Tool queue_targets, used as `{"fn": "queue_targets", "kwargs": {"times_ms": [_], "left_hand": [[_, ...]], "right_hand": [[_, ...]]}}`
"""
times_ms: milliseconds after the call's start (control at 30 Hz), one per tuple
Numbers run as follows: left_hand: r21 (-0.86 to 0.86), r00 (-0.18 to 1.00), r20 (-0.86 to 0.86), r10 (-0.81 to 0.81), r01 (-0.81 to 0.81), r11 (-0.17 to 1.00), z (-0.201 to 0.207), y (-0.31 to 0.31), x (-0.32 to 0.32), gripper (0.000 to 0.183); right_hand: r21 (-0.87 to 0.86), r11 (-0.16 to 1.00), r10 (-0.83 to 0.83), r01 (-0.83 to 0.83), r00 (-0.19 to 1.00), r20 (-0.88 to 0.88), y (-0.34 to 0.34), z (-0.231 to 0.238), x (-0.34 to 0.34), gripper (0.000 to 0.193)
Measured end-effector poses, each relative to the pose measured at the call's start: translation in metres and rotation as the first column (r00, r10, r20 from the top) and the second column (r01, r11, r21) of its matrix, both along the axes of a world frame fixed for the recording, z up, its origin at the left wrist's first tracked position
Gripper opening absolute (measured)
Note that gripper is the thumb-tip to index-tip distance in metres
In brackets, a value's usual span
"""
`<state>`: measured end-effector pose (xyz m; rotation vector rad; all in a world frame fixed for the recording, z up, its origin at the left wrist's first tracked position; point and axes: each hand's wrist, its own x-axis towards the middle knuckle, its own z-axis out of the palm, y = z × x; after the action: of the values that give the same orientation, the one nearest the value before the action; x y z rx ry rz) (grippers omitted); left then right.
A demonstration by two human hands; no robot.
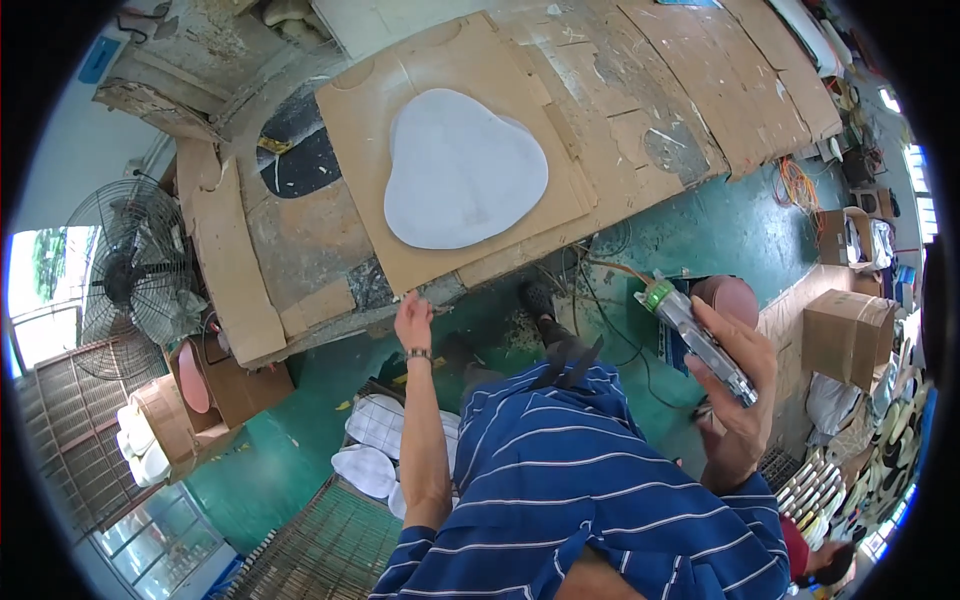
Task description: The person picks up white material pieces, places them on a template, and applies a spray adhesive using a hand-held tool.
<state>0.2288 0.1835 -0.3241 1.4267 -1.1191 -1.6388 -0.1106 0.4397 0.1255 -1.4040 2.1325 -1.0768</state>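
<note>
A pale white panel (465,170) with rounded, three-lobed edges lies flat on a brown cardboard sheet (350,110) on the workbench. At the sheet's near corner, by the bench edge, is my left hand (413,325). Its fingers are curled together, and what they pinch, if anything, is too small to make out. My right hand (740,365) is wrapped round a silver handheld tool with a green collar (700,335), held to the right and apart from the bench. An orange line runs from the tool's collar end toward the bench.
A caged fan (125,270) stands left of the cardboard-covered bench (640,130). Behind my left arm, several white padded pieces (365,470) lie by a wire rack (300,540). Dark cords (615,345) trail across the green floor. Cardboard boxes (845,338) and another person (820,560) are on the right.
</note>
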Motion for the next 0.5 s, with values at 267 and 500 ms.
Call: {"fn": "queue_targets", "kwargs": {"times_ms": [267, 500], "left_hand": [[-0.329, 0.904, 0.399, 0.155, -0.016, 0.944, 0.031, -0.068, -0.092, 0.028], [-0.404, 0.799, 0.488, 0.351, -0.149, 0.902, 0.042, -0.088, -0.107, 0.030]], "right_hand": [[0.156, 0.973, -0.165, 0.170, 0.985, -0.044, 0.028, -0.005, 0.002, 0.062], [0.164, 0.985, 0.006, -0.047, 0.970, 0.244, 0.011, -0.016, 0.023, 0.073]]}}
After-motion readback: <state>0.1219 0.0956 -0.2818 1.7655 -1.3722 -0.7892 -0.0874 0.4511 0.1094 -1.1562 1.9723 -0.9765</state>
